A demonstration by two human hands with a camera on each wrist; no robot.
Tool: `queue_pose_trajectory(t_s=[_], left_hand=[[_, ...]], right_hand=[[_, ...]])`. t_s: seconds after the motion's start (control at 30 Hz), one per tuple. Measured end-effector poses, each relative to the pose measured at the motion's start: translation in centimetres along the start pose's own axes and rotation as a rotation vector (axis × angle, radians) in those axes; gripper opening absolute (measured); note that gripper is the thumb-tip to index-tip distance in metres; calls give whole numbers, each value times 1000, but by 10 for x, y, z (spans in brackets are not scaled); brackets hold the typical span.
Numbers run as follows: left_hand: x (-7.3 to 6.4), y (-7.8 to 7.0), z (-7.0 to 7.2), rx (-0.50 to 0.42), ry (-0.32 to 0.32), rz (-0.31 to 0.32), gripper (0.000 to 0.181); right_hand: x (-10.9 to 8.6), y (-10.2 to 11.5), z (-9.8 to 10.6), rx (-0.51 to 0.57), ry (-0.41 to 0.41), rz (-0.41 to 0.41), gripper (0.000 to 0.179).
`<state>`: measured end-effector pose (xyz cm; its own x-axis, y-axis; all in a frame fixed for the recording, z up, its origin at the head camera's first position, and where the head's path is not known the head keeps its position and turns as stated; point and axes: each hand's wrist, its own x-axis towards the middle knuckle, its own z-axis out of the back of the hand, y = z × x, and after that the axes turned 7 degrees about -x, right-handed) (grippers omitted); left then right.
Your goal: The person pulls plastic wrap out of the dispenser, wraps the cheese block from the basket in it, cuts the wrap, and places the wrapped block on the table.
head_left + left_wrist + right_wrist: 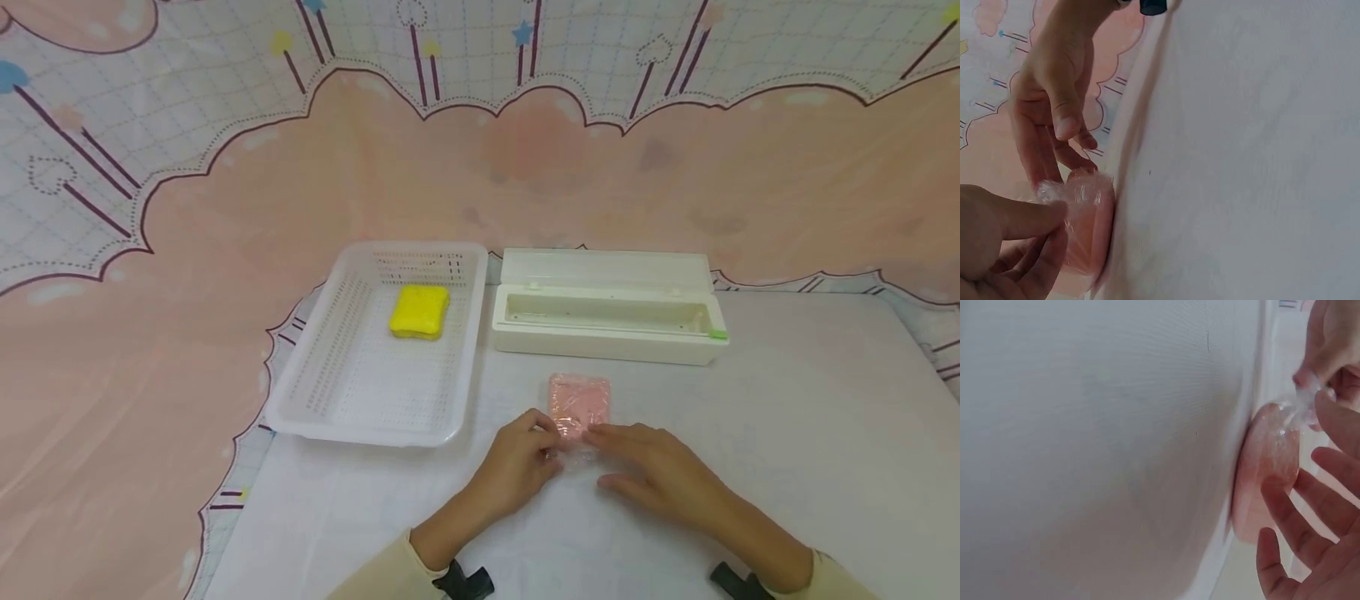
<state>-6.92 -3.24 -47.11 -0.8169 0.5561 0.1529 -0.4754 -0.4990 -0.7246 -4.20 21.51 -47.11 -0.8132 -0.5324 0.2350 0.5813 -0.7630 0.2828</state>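
A pink block (579, 400), wrapped in clear, shiny plastic film (1086, 190), lies on the white cloth in front of me. My left hand (516, 462) is at its near left corner, thumb and forefinger pinching gathered film, as the left wrist view shows. On the near right side is my right hand (667, 471), its fingers spread and loosely bent. Its fingertips (1275, 487) rest against the wrapped block, and its thumb stands apart from it. In the right wrist view, crumpled film bunches up at the block's end by the left hand.
A white perforated basket (467, 375) stands to the left, with a yellow block (419, 312) in it. Behind the pink block sits a long white box (600, 343), lid raised, with a green piece at its right front corner. A patterned curtain (420, 183) hangs behind.
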Motion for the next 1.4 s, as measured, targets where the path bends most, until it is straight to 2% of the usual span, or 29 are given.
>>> queue_pose_trajectory(t_s=[0.13, 0.2, 0.27, 0.37, 0.5, 0.67, 0.77, 0.9, 0.97, 1.03, 1.13, 1.23, 1.3, 1.4], left_hand=[[4, 2, -1, 114, -43, -119, 12], [7, 2, -1, 135, -47, -158, 12], [9, 2, -2, 118, -50, -176, 13], [12, 2, -5, 56, -59, -145, 9], [14, 3, -8, -7, -82, -57, 7], [18, 5, -8, -20, -121, 11, 16], [20, 7, -9, -35, -142, 36, 16], [22, 8, -11, -18, -158, 19, 7], [22, 9, -11, 34, -151, -2, 4], [21, 9, -11, 140, -122, -25, 3], [18, 8, -8, 363, -69, -84, 12], [13, 6, -2, 547, -29, -157, 21], [10, 7, 2, 611, -4, -206, 24], [9, 10, 6, 605, 67, -236, 29]], right_hand=[[7, 2, -3, -4, -28, -7, 54], [10, 3, -5, 7, -43, -10, 51], [13, 4, -8, 21, -41, -26, 47], [16, 4, -12, 37, -49, -52, 34], [21, 6, -16, 94, -101, -76, 17], [26, 5, -19, 182, -144, -88, 18], [28, 5, -20, 218, -104, -132, 15], [30, 5, -20, 199, -38, -195, 18], [29, 5, -19, 140, -39, -171, 20], [27, 6, -18, 45, -57, -104, 20], [22, 5, -14, -122, -84, 23, 26], [17, 1, -10, -251, -53, 115, 38], [15, -1, -5, -284, -7, 151, 47], [14, -6, 0, -267, 66, 180, 54]])
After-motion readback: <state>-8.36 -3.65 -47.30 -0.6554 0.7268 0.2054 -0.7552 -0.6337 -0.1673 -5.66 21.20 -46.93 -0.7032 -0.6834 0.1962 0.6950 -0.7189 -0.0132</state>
